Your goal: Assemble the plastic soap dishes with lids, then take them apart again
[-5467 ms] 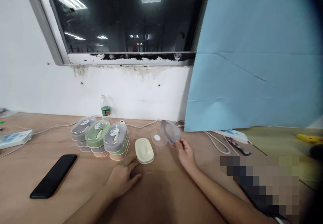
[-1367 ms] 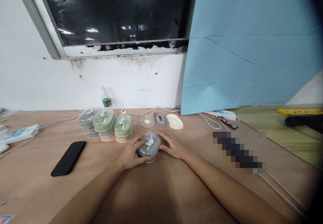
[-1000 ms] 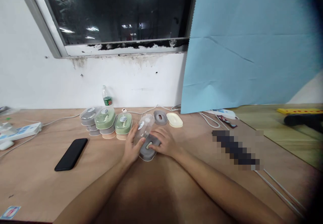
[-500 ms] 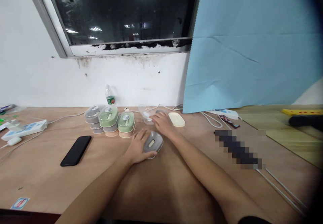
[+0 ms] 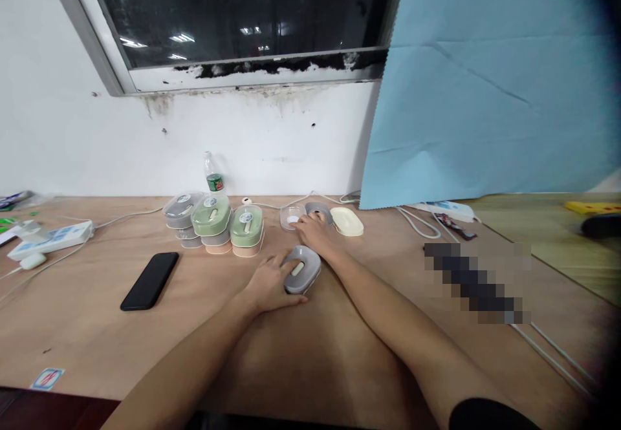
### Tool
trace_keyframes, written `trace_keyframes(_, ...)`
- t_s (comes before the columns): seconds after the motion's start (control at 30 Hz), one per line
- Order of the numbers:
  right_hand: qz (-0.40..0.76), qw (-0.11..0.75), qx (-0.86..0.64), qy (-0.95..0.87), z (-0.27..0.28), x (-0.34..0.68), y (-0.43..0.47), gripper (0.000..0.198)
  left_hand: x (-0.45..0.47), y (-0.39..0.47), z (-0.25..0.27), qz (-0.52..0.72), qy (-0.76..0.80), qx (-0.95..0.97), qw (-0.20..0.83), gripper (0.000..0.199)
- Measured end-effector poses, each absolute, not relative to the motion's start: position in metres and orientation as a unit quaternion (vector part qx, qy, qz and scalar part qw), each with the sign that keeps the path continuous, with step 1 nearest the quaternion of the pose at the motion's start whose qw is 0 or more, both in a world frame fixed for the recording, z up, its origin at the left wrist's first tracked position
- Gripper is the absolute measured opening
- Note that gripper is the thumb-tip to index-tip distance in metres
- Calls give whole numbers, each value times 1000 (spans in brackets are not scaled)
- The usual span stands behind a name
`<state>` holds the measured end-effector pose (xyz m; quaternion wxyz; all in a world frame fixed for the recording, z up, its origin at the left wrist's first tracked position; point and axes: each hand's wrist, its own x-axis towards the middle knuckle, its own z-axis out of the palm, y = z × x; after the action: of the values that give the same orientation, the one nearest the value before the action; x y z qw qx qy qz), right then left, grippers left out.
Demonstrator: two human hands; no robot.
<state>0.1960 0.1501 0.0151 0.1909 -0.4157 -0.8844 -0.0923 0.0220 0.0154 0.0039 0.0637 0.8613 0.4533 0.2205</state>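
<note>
A grey oval soap box (image 5: 309, 276) with a pale slot on top sits on the table in front of me. My left hand (image 5: 274, 282) is on it, fingers over its left side and thumb along the near edge. Farther back, my right hand (image 5: 313, 231) reaches out with extended fingers. Its fingertips are beside a clear lid (image 5: 293, 215) lying flat and a grey oval piece (image 5: 320, 209), partly hidden by the hand. To the right of these lies a cream oval tray (image 5: 347, 222).
Stacked boxes with green (image 5: 246, 228) and grey (image 5: 182, 211) tops stand at the back left, near a plastic bottle (image 5: 213, 172). A black phone (image 5: 149, 281) lies left. Power strips (image 5: 53, 241) and cables are at both sides; a blurred dark object (image 5: 473, 284) is right.
The clear lid, tilted up by my right hand before, now lies flat on the table. My left hand's fingers have moved onto the soap box's top. The view has shifted slightly.
</note>
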Motion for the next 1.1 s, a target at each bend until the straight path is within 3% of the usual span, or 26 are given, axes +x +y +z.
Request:
trace_keyframes(0.13,-85,211,-400,-888,12,199,152,34,22,15,4,236,451,857,83,82)
trace_keyframes(0.43,-34,389,-374,-841,-1,220,154,31,16,14,11,369,487,784,105,63)
trace_keyframes(0.7,35,437,-271,-857,-2,206,141,31,7,19,14,467,461,744,129,48)
trace_keyframes(0.93,39,472,-301,-827,-8,212,145,24,7,18,13,493,449,736,117,42)
trace_keyframes(1.1,86,603,-447,-656,-8,223,158,11,3,17,13,534,440,717,80,42)
